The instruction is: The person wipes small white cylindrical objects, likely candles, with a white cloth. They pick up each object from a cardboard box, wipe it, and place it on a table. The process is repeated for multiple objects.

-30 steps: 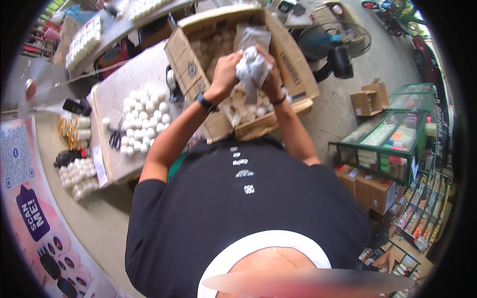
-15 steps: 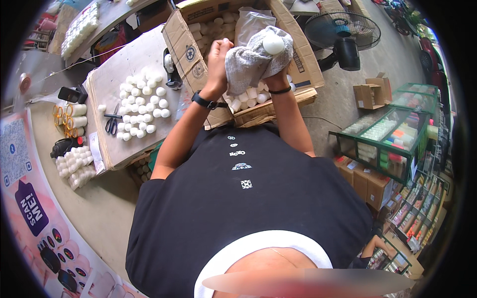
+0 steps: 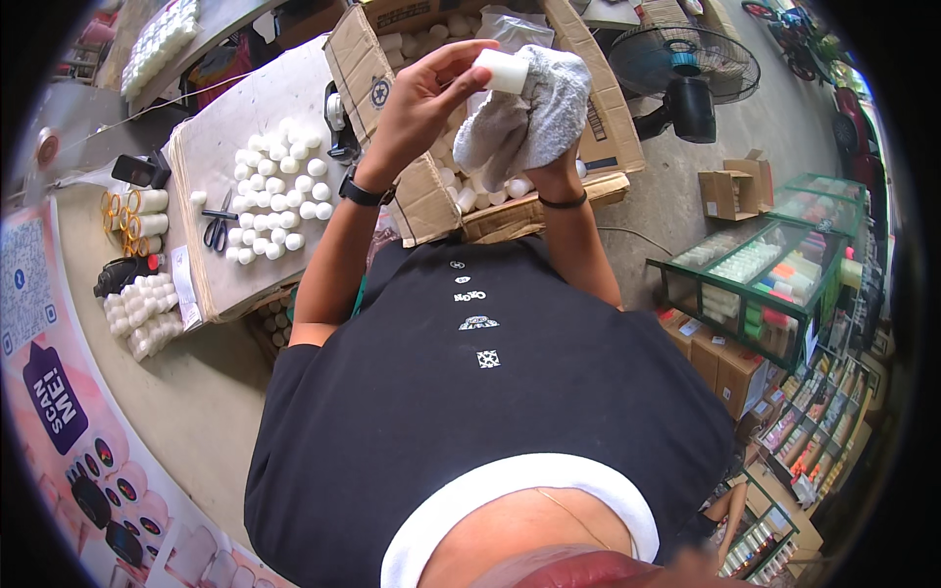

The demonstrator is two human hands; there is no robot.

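My left hand (image 3: 423,103) pinches a short white candle (image 3: 502,72), a plain cylinder lying sideways, between thumb and fingers. A grey-white cloth (image 3: 549,108) touches the candle's right end. My right hand (image 3: 559,178) is under that cloth and grips it; most of its fingers are covered. Both hands are above an open cardboard box (image 3: 427,201) filled with similar white candles (image 3: 500,193). A crumpled clear plastic bag (image 3: 510,27) lies in the box behind the cloth.
Left of the box, a table (image 3: 284,88) bears rows of white candles (image 3: 284,181) and scissors (image 3: 218,227). A black fan (image 3: 686,103) stands right of the box. Farther right are a small carton (image 3: 727,194) and a green-framed glass case (image 3: 755,265). Another person's arm (image 3: 727,519) shows lower right.
The candle, earlier end-up on the cloth in my right hand, now lies sideways. My left hand has opened from its curl, moved up and taken hold of it.
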